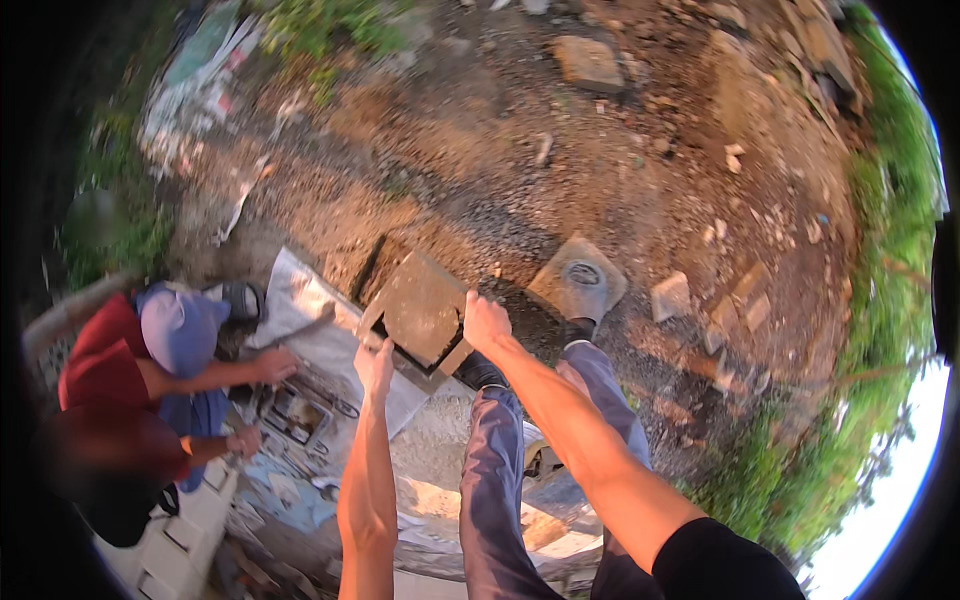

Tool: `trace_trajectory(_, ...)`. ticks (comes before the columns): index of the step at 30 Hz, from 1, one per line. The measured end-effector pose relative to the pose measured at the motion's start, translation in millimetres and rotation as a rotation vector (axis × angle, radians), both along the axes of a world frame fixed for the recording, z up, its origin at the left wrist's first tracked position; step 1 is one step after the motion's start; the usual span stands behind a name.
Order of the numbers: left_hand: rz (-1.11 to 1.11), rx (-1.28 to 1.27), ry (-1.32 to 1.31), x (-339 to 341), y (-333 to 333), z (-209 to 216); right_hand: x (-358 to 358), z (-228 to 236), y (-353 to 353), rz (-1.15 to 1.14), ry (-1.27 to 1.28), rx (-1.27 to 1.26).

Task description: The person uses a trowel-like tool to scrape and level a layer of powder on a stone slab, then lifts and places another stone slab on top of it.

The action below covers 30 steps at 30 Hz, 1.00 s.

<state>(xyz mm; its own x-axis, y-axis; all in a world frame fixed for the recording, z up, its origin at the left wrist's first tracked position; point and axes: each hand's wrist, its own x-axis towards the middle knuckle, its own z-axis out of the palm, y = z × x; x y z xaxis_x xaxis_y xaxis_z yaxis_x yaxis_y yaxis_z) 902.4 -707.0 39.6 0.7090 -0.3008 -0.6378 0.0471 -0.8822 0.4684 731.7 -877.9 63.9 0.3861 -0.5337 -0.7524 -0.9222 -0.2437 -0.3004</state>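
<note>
A square, brownish concrete slab [420, 305] sits between my feet and the pale sack, over a dark gap along its near edge. My left hand [374, 368] is closed on its near left corner. At its right corner, my right hand [487, 320] is also closed on the edge. Under the slab, a squared rim [440, 372] shows in part; what lies inside is too dark to tell. To the right, a second square slab [545, 290] lies on the ground with my right foot on it.
A person in a red shirt and blue cap [185, 325] crouches at the left, hands over a tray of tools [295, 415]. A white sack [290, 290] lies beside the slab. Bricks [670, 297] and rubble lie to the right, with a stone block [588, 63] farther off.
</note>
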Motion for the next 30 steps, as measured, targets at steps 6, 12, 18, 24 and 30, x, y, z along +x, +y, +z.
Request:
trace_trajectory(6,-0.25,0.029,0.162,-61.9,-37.3,96.6,-111.5,116.4,11.5,-0.382,-0.048,-0.06)
trace_trajectory(12,-0.705,0.141,0.108,-143.0,-108.2,130.9,-221.6,147.5,42.5,-0.799,-0.065,-0.082)
trace_trajectory(18,-1.212,0.084,-0.036,-282.2,-169.2,136.0,-330.6,135.2,108.8,-1.275,-0.063,-0.172)
trace_trajectory(24,-1.709,0.169,-0.132,-456.7,-176.0,169.7,-416.2,147.5,187.3,-1.71,-0.062,-0.067)
trace_trajectory(30,-2.212,-0.082,-0.12,-624.9,-149.3,191.0,-488.5,177.9,257.3,-2.225,-0.102,-0.035)
